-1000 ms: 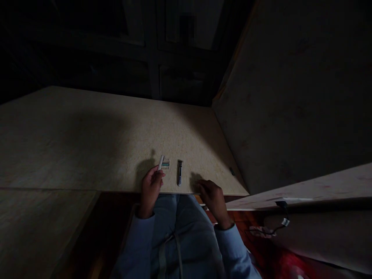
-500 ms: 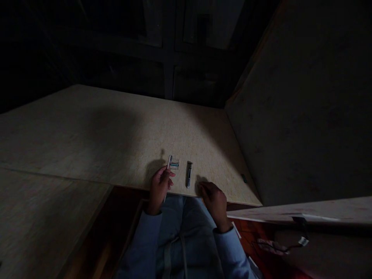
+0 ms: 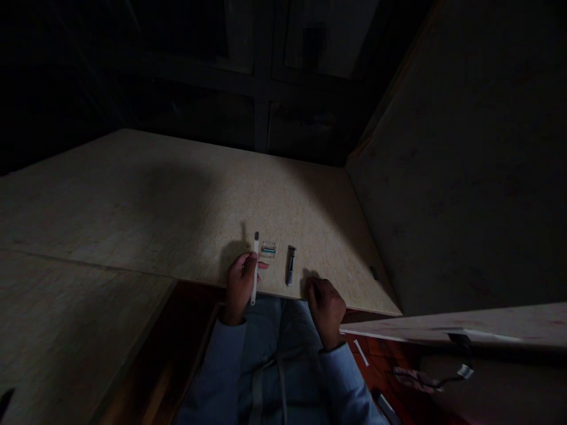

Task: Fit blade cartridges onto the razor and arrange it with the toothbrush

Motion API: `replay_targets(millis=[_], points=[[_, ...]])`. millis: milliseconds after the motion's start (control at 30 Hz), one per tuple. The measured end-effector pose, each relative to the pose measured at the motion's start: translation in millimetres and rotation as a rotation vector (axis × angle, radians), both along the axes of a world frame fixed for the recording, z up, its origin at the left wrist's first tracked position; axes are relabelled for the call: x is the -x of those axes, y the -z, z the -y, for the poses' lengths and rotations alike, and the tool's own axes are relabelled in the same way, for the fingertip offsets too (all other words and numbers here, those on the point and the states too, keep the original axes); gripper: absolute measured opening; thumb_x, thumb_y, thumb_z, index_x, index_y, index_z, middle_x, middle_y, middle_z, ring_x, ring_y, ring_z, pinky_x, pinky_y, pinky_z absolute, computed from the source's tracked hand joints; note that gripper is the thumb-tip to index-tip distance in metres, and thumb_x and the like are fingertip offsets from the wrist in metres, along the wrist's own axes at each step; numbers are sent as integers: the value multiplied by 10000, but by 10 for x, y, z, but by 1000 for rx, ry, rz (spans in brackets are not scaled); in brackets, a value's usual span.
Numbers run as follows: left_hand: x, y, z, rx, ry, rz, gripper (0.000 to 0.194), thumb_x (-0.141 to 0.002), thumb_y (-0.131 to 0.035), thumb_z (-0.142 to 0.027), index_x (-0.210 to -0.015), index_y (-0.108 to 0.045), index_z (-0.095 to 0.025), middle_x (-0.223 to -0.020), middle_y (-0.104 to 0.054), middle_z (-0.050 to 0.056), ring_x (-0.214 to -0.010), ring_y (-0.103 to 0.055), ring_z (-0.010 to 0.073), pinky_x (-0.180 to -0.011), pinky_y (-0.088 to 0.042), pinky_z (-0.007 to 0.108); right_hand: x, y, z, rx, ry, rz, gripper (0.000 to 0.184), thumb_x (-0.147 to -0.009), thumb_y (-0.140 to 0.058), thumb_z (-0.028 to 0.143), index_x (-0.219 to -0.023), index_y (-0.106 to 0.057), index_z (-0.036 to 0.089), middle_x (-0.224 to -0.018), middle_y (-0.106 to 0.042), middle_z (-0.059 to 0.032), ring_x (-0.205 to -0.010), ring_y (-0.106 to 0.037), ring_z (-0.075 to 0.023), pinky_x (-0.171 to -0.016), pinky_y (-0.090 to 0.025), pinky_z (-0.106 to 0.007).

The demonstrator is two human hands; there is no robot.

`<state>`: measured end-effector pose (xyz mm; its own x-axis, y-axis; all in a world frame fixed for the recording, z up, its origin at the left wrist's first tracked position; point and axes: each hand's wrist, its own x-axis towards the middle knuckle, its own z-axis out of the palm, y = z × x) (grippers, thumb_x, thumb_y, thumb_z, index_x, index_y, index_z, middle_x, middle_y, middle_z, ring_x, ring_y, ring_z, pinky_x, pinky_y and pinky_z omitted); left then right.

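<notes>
In the head view, my left hand [image 3: 241,282] pinches a white toothbrush [image 3: 255,277] by its handle. The brush stands nearly upright in the picture, its dark bristles at the top facing me. Just right of it on the table lies a small clear case [image 3: 269,249] with a teal-and-dark strip inside, perhaps a razor cartridge. Further right is a dark razor [image 3: 290,265], head pointing away from me. My right hand [image 3: 326,302] is curled into a loose fist at the table's front edge, right of the razor; nothing shows in it.
The pale table [image 3: 230,183] meets an upright panel [image 3: 460,177] on the right. A small dark green object [image 3: 374,273] lies near that panel. Below, a cable with a white tag [image 3: 465,371] hangs by the reddish floor. The room behind is very dark.
My left hand has turned the toothbrush, so its bristles and full handle now show. My right fingers have curled in closer. The whole view has shifted, so things sit further right.
</notes>
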<state>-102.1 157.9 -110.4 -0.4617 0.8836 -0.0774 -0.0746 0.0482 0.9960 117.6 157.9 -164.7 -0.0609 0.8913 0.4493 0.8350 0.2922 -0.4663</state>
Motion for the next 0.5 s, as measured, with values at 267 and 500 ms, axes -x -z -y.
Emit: replay_targets(millis=[267,500], points=[[-543,-215,-152,-113,177,-49,476,-817,-633,-611,-834,-699,-140,-696,-624,41,-608,-559,132,-532,-432,219,42,31,-8,-61,35,38,305,-999,-466,309,-980,-732,161,-882,-709,-81,-766,-633,-175,-667,-384,-255],[-1540,-481,-734,37,624,-130,364,-903,-635,-482,-910,-674,-120,-796,-679,61,-600,-622,125,-503,-492,202,63,105,15,-192,46,37,235,-905,-470,248,-860,-684,163,-821,-679,-94,-744,-599,-204,-634,-380,-281]])
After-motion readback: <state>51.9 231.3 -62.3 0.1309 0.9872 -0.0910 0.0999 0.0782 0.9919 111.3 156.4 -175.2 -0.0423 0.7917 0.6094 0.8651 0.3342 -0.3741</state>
